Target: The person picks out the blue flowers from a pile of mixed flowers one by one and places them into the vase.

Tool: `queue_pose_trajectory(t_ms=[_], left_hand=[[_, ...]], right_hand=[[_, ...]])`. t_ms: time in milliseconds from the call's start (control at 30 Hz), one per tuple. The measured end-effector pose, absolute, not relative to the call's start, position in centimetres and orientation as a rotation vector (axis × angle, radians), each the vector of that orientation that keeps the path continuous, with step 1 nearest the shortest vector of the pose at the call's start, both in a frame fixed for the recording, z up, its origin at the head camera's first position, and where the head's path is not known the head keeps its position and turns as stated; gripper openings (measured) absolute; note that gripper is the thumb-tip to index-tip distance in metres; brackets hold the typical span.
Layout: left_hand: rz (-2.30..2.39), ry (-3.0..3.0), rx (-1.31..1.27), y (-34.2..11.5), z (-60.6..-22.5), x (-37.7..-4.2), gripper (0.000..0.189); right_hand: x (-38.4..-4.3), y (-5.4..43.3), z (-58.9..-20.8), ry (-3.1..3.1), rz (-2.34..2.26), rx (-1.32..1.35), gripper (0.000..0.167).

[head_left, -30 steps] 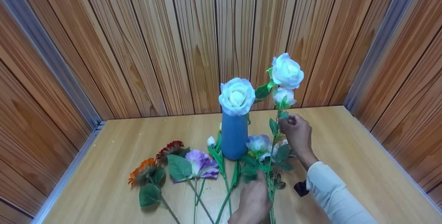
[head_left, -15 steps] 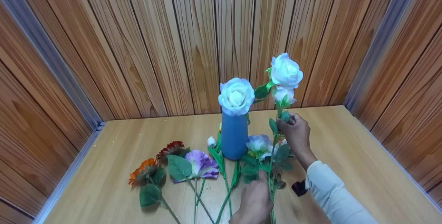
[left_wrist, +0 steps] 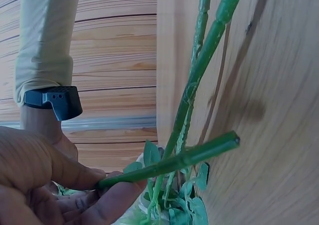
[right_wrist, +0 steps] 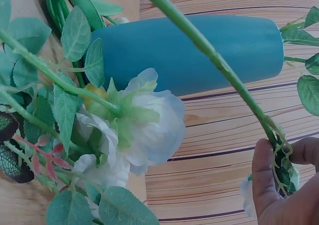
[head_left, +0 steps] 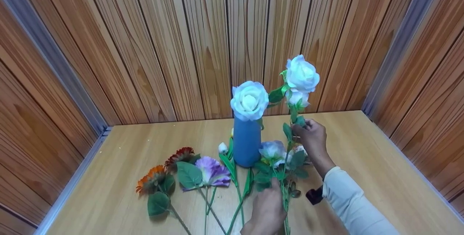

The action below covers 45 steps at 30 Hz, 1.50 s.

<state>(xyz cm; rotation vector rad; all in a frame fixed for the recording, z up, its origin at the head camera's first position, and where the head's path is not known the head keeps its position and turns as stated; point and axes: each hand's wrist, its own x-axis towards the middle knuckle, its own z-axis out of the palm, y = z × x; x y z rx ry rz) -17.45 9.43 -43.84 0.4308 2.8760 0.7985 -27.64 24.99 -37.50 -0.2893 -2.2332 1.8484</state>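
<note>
My right hand [head_left: 312, 137] pinches the upper stem of a white rose [head_left: 302, 73] with a smaller bloom [head_left: 298, 98] below its head, held upright right of the blue vase [head_left: 247, 144]. In the right wrist view, its thumb and fingers close on the green stem [right_wrist: 214, 58] near some leaves. Low at the front, my left hand [head_left: 266, 209] pinches the green stem [left_wrist: 174, 163] between thumb and finger; the cut end sticks out past the fingers in the left wrist view. Another white rose [head_left: 249, 101] stands in the vase, its head hiding the rim.
Bluish-white flowers [head_left: 272, 151] lie beside the vase, under the held stem. To the left lie a purple flower [head_left: 212, 171], an orange flower [head_left: 150, 178], a dark red flower [head_left: 178, 156] and a white tulip bud [head_left: 222, 148]. Wood-panelled walls [head_left: 203, 46] enclose the table [head_left: 123, 169].
The smaller bloom has shifted slightly up towards the large rose head. Both hands stay in nearly the same places, and the vase and lying flowers have not moved.
</note>
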Motion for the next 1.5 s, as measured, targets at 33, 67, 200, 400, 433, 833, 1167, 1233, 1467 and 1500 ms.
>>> queue_pose_trajectory(t_ms=[33,67,200,400,433,833,1167,1233,1467,1500], left_hand=[[0.781,2.891,0.429,9.4,-43.9,-17.4,0.041],[0.771,2.903,0.43,9.4,-43.9,-17.4,0.041],[0.732,2.954,0.443,9.2,-44.2,-17.4,0.042],[0.698,3.004,0.462,9.0,-44.1,-17.4,0.04],[0.695,3.012,0.465,8.9,-44.1,-17.4,0.039],[0.797,2.972,0.524,7.9,-44.3,-17.7,0.018],[0.826,2.953,0.523,7.5,-44.3,-17.8,0.009],[0.841,2.96,0.518,7.5,-44.3,-17.8,0.01],[0.828,3.008,0.475,7.2,-44.3,-17.9,0.02],[0.819,3.023,0.474,7.2,-44.3,-17.9,0.019]], right_hand=[[-27.6,25.0,-37.5,-2.23,1.861,-0.296,0.03],[-27.6,25.1,-37.5,-2.225,1.874,-0.303,0.03],[-27.5,25.2,-37.5,-2.196,1.921,-0.293,0.03],[-27.1,25.4,-37.1,-2.132,2.008,-0.26,0.034],[-27.1,25.4,-37.1,-2.118,2.023,-0.26,0.035],[-26.7,26.2,-35.9,-2.058,2.09,-0.274,0.044],[-26.4,27.4,-35.1,-1.924,2.126,-0.292,0.044],[-26.4,27.6,-34.7,-1.896,2.132,-0.312,0.044],[-26.0,28.1,-33.2,-1.744,2.169,-0.286,0.034],[-25.9,28.1,-33.0,-1.728,2.171,-0.274,0.032]])
